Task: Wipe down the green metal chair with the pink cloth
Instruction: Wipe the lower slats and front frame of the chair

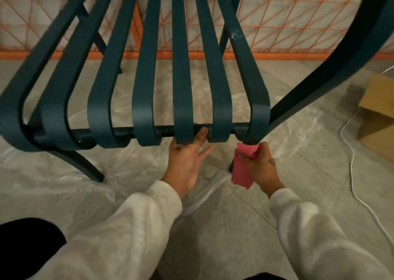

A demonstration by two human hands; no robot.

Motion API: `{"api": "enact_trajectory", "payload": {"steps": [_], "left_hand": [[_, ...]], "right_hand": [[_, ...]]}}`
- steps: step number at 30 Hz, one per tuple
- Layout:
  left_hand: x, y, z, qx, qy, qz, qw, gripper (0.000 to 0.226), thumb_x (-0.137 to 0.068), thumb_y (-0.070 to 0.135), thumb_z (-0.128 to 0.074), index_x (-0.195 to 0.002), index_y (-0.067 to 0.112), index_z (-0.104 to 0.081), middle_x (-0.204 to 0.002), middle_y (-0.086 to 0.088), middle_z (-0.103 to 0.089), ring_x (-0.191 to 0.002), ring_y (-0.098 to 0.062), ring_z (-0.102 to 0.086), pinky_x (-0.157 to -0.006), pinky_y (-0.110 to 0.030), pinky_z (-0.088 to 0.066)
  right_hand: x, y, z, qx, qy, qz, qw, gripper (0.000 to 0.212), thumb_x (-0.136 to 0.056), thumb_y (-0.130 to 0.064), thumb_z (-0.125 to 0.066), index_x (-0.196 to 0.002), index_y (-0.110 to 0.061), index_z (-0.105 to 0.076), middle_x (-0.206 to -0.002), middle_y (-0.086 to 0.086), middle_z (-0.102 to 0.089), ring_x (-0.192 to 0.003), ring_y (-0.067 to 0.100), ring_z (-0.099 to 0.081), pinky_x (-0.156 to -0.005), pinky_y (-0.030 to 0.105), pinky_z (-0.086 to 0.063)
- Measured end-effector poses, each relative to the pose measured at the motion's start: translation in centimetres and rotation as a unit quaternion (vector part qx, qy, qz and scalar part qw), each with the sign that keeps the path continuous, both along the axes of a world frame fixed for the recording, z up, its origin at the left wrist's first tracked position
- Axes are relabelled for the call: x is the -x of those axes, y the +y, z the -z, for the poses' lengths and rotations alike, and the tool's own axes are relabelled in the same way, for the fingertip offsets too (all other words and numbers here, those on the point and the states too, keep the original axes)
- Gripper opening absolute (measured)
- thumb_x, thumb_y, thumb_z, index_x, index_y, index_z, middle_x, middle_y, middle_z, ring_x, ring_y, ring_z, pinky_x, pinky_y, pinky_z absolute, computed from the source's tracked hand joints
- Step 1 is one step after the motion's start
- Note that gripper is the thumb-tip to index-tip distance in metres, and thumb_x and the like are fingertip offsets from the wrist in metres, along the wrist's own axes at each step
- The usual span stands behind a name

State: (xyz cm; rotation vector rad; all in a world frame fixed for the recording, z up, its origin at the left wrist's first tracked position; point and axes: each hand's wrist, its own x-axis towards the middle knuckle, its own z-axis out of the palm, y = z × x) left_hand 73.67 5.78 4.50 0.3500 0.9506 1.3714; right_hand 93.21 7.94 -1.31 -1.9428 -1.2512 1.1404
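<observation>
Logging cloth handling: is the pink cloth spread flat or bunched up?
Bunched. The right hand grips the pink cloth as a wad against the green chair, one end hanging down.

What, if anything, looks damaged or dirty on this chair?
One thing: a whitish speckled patch on the rightmost slat of the chair, far up from the pink cloth in the right hand. It breaks the even green paint; residue or chipping, cannot tell.

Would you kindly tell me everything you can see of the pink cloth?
The pink cloth is soft, plain fabric, bunched lengthwise. The right hand grips it round the middle. Its top end touches the curled front of the rightmost slat of the chair; its lower end hangs free below the hand.
</observation>
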Motion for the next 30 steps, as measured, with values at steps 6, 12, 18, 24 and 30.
{"api": "enact_trajectory", "payload": {"steps": [6, 12, 18, 24, 30], "left_hand": [[0.2, 0.1, 0.2, 0.003, 0.004, -0.008, 1.000, 0.052, -0.086, 0.010, -0.070, -0.135, 0.008, -0.052, -0.129, -0.011, -0.065, -0.120, -0.025, -0.062, -0.108, -0.048, -0.044], [0.0, -1.0, -1.1, 0.028, 0.026, 0.031, 0.999, 0.044, -0.089, 0.019, -0.068, -0.132, 0.017, -0.056, -0.126, -0.004, -0.068, -0.117, -0.019, -0.064, -0.103, -0.042, -0.047], [3.9, -4.5, -0.9, 0.073, -0.007, -0.058, 0.996, 0.056, -0.092, -0.005, -0.054, -0.138, 0.025, -0.046, -0.126, -0.008, -0.065, -0.115, -0.024, -0.065, -0.101, -0.043, -0.049], [9.8, -5.1, -2.1, 0.070, -0.033, -0.091, 0.993, 0.045, -0.091, -0.006, -0.044, -0.131, 0.014, -0.053, -0.127, -0.005, -0.066, -0.120, -0.026, -0.061, -0.102, -0.042, -0.046], [12.8, -6.0, -4.3, 0.103, -0.013, -0.127, 0.986, 0.043, -0.094, -0.006, -0.040, -0.130, 0.012, -0.054, -0.127, -0.008, -0.066, -0.118, -0.024, -0.063, -0.105, -0.044, -0.045]], "right_hand": [[-1.8, -1.8, -7.2, 0.137, 0.180, 0.047, 0.973, 0.035, -0.080, -0.019, -0.078, -0.109, -0.009, -0.061, -0.105, 0.016, -0.068, -0.087, 0.037, -0.068, -0.065, 0.042, -0.059], [0.1, -3.1, -12.0, 0.189, 0.346, 0.093, 0.914, 0.024, -0.098, -0.024, -0.052, -0.117, -0.010, -0.055, -0.095, 0.017, -0.066, -0.077, 0.030, -0.063, -0.068, 0.041, -0.052], [4.2, -3.8, -11.2, 0.157, 0.542, 0.196, 0.802, 0.031, -0.100, -0.024, -0.043, -0.127, -0.017, -0.056, -0.122, 0.015, -0.066, -0.117, 0.034, -0.057, -0.100, 0.057, -0.042], [12.1, -3.7, -8.4, 0.160, 0.605, 0.185, 0.758, 0.037, -0.103, -0.031, -0.032, -0.120, -0.015, -0.061, -0.118, 0.014, -0.067, -0.109, 0.031, -0.059, -0.099, 0.050, -0.041], [15.3, -4.0, -7.6, 0.172, 0.621, 0.166, 0.747, 0.031, -0.101, -0.026, -0.041, -0.117, -0.014, -0.065, -0.103, 0.011, -0.073, -0.100, 0.027, -0.065, -0.095, 0.044, -0.047]]}}
